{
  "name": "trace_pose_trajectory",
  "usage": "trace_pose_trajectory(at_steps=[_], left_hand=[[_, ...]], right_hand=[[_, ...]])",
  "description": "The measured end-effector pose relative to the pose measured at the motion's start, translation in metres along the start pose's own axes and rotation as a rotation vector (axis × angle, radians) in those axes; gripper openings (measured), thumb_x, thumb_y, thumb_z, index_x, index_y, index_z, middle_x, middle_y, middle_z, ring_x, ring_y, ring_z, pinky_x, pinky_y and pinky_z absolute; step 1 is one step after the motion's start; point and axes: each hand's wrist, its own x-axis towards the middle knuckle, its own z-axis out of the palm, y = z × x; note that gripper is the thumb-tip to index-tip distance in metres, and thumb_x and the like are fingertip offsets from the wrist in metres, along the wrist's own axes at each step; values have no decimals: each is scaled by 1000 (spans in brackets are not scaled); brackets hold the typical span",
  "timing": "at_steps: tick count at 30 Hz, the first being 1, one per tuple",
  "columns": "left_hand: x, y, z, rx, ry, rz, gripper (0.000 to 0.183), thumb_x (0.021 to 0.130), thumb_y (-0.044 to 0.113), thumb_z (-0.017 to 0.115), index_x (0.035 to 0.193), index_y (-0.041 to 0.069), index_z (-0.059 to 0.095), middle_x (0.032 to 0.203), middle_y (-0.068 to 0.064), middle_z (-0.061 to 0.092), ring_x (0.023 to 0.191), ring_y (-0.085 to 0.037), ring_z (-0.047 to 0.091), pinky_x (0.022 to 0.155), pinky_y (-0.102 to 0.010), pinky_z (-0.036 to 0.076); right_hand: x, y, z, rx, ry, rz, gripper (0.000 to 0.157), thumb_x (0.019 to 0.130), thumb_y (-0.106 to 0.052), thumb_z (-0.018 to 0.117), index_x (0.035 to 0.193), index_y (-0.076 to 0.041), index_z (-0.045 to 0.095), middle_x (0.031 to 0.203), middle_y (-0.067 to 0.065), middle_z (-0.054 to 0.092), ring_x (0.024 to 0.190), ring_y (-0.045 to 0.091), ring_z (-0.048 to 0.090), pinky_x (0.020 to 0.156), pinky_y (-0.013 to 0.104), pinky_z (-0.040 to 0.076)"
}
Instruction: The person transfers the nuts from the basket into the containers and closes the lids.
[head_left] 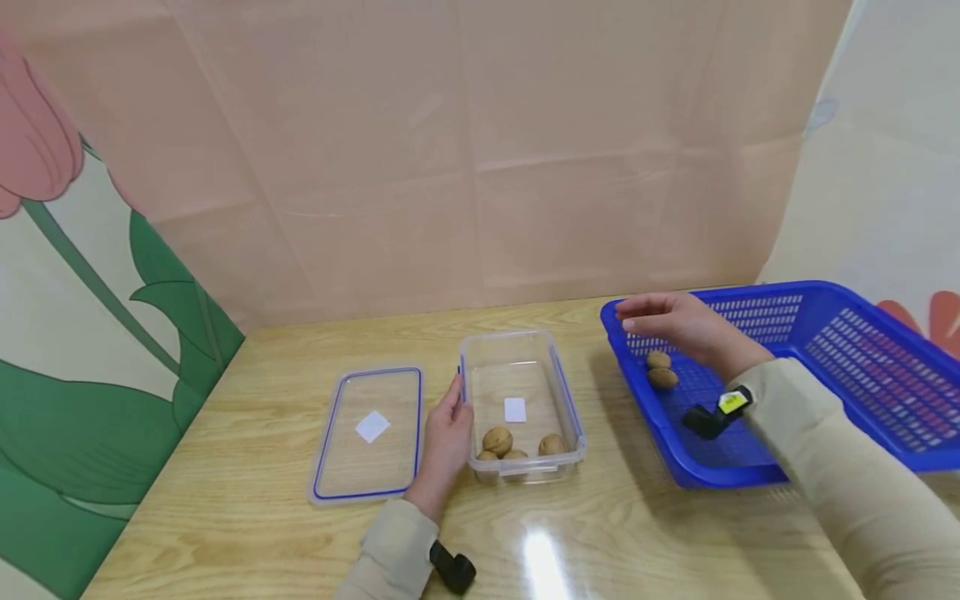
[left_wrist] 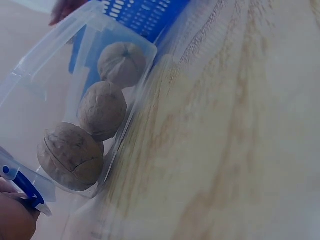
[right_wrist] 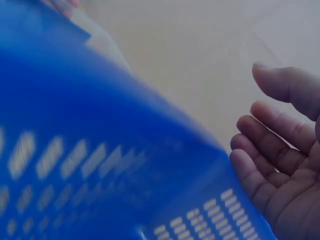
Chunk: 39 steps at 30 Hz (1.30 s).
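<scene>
A clear plastic food container stands on the table with several walnuts at its near end. My left hand holds the container's left side at the rim; in the left wrist view only part of that hand shows, beside a blue strip. My right hand is above the left part of a blue plastic basket, near its rim. Its palm and loosely bent fingers show in the right wrist view, with nothing held. Two walnuts lie in the basket below it.
Left of the container lies its clear lid with a blue seal and a white label. A pinkish sheet hangs behind the wooden table. The basket takes up the right side.
</scene>
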Motion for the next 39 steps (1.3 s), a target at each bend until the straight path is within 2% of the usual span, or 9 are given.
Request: trace_pose_trajectory(at_steps=[2, 8, 12, 16, 20, 25, 31, 34, 39], left_hand=[[0, 0, 0, -3, -2, -4, 52, 92, 8, 46, 142, 17, 36, 147, -6, 34, 66, -16, 43, 54, -20, 44], [1, -1, -1, 2, -6, -4, 52, 92, 9, 47, 143, 18, 35, 147, -6, 34, 66, -15, 43, 55, -20, 44], [0, 0, -1, 9, -2, 5, 52, 93, 9, 46, 142, 17, 36, 147, -7, 34, 76, -18, 49, 65, -25, 48], [0, 0, -1, 12, 8, 19, 51, 92, 8, 47, 142, 16, 37, 146, -8, 35, 101, -23, 54, 83, -31, 50], [0, -1, 0, 7, 8, 23, 51, 92, 7, 46, 142, 16, 37, 146, -8, 34, 115, -27, 49, 91, -35, 49], [0, 0, 0, 7, 8, 24, 51, 92, 7, 46, 142, 15, 36, 146, -7, 35, 118, -28, 49, 95, -37, 48], [0, 0, 0, 2, 6, 17, 51, 93, 8, 46, 142, 16, 36, 147, -5, 34, 122, -27, 46, 102, -40, 43], [1, 0, 1, 4, 5, 11, 51, 93, 8, 46, 142, 17, 35, 147, -5, 34, 117, -29, 49, 98, -40, 46], [1, 0, 0, 2, 0, 4, 52, 93, 8, 46, 143, 17, 35, 147, -4, 33, 120, -30, 48, 101, -40, 44]], right_hand=[[-1, 4, -5, -40, 3, 15, 44, 86, -19, 64, 123, 3, 54, 102, -15, 66, 93, -3, 59, 81, 12, 46], [-5, 17, -20, -172, -14, 88, 53, 86, -28, 64, 126, 5, 51, 104, -16, 65, 94, -6, 57, 85, 15, 43], [-7, 25, -26, -206, -30, 96, 52, 86, -24, 65, 125, 7, 51, 105, -9, 66, 91, -5, 57, 83, 15, 44], [-7, 31, -30, -180, -46, 97, 52, 84, -20, 66, 123, 11, 50, 105, -4, 67, 90, -3, 58, 81, 15, 46], [-7, 38, -32, -171, -82, 87, 49, 84, -11, 66, 121, 15, 50, 101, -4, 68, 89, -3, 60, 80, 14, 47], [-6, 46, -33, -180, -145, 86, 45, 81, -4, 67, 118, 16, 51, 99, 4, 69, 88, 2, 62, 79, 14, 48], [-5, 51, -35, -204, -147, 114, 46, 78, -7, 71, 114, 16, 54, 102, 12, 67, 89, 5, 61, 78, 15, 48], [-5, 54, -37, -232, -171, 111, 45, 79, -7, 69, 114, 17, 53, 105, 17, 66, 88, 4, 61, 78, 15, 47], [-5, 63, -40, -237, -241, 126, 44, 79, -7, 68, 114, 16, 54, 105, 14, 67, 90, 4, 60, 80, 14, 45]])
